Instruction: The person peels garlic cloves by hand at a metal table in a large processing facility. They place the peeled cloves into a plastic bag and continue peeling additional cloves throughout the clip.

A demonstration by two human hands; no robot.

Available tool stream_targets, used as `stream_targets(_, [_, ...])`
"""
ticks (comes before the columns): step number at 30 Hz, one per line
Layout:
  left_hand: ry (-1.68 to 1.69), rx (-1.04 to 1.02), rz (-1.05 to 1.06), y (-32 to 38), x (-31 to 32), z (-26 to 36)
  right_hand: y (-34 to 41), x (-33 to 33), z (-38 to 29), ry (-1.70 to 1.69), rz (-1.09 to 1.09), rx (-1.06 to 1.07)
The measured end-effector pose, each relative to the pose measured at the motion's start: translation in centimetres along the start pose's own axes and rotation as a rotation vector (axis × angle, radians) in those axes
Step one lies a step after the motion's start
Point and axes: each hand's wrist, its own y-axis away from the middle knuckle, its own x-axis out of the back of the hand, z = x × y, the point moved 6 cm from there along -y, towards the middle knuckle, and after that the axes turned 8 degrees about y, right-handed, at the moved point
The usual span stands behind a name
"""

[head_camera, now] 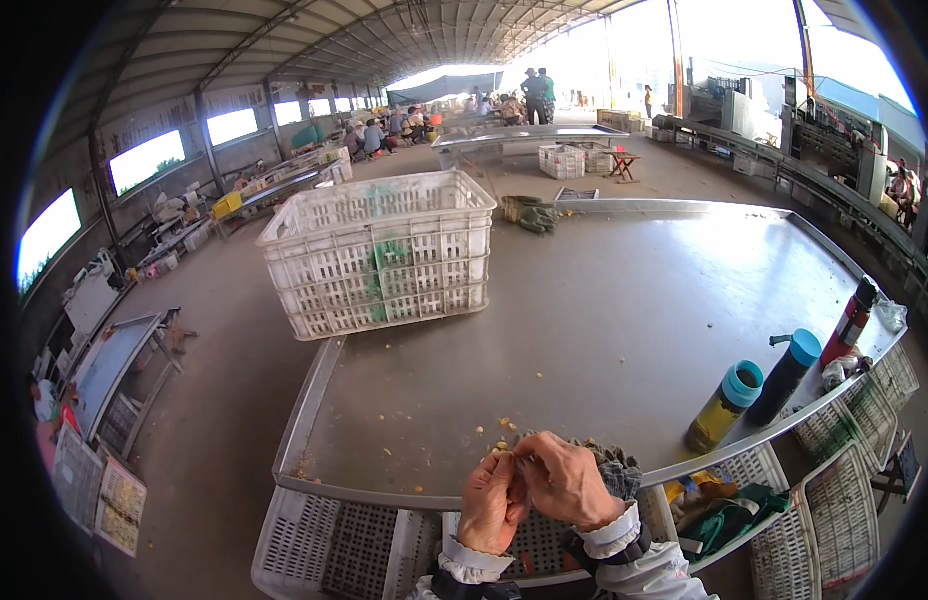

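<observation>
My left hand and my right hand meet over the near edge of a metal-topped table. Their thumbs and fingertips are pinched close together; whether something small is between them is hidden. Both wrists wear pale ruffled cuffs with dark bands. Partly behind my right hand, grey knit work gloves lie by the table's rim. Small yellow bits are scattered just beyond my fingers.
A white plastic crate overhangs the table's left edge. Dark gloves lie at the far rim. To the right stand an open yellowish bottle, a blue-lidded dark bottle and a red flask. Crates sit below; people are farther off.
</observation>
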Motion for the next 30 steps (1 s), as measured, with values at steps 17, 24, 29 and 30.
stream_targets(17, [0.07,0.055,-0.029,0.06,-0.75,-0.32,0.19,0.29,0.48,-0.041,0.017,-0.011])
stream_targets(24, [0.109,0.053,-0.051,-0.07,-0.42,-0.47,-0.03,0.59,-0.18,-0.04,0.003,0.022])
stream_targets(29, [0.069,0.06,-0.033,0.0,-0.54,-0.51,0.02,0.55,0.03,-0.058,-0.009,0.011])
stream_targets(30, [0.07,0.06,-0.029,0.05,-0.54,-0.51,0.02,0.5,0.09,-0.046,-0.01,0.013])
